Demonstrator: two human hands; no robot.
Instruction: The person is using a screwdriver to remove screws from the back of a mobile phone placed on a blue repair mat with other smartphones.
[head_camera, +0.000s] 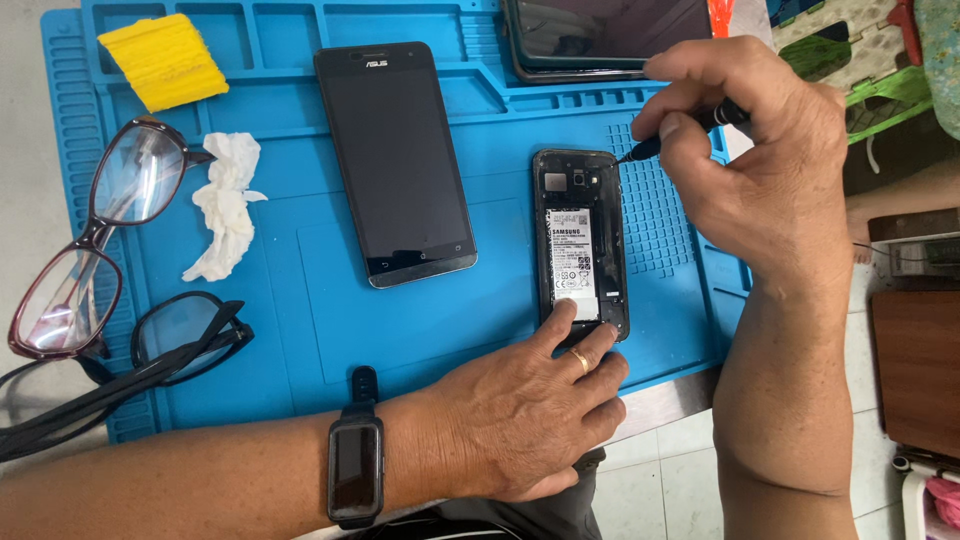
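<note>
An opened phone (582, 245) with its back cover off lies near the right edge of a blue work mat (300, 300), its silver battery and the camera parts at its far end exposed. The left hand (530, 410) rests at the near end of this phone, fingers spread narrowly, with two fingertips pressing on the lower part of the battery and frame to pin it to the mat; it grips nothing. A ring sits on one finger and a dark watch (356, 465) is on the wrist. The right hand (760, 160) is curled closed around a thin black screwdriver (690, 128), whose tip touches the far right corner of the opened phone.

To the left of the opened phone, a black phone (395, 160) lies screen up in the middle of the mat, apart from it. At the far edge, a third device (600, 40) lies partly out of view across the mat's shallow moulded compartments, which otherwise hold nothing I can make out. A yellow cloth (165, 60) sits at the far left corner, a crumpled white tissue (225, 205) lies left of the black phone, and two pairs of glasses, one maroon-framed (95, 240) and one black-framed (150, 355), lie at the mat's left edge.
</note>
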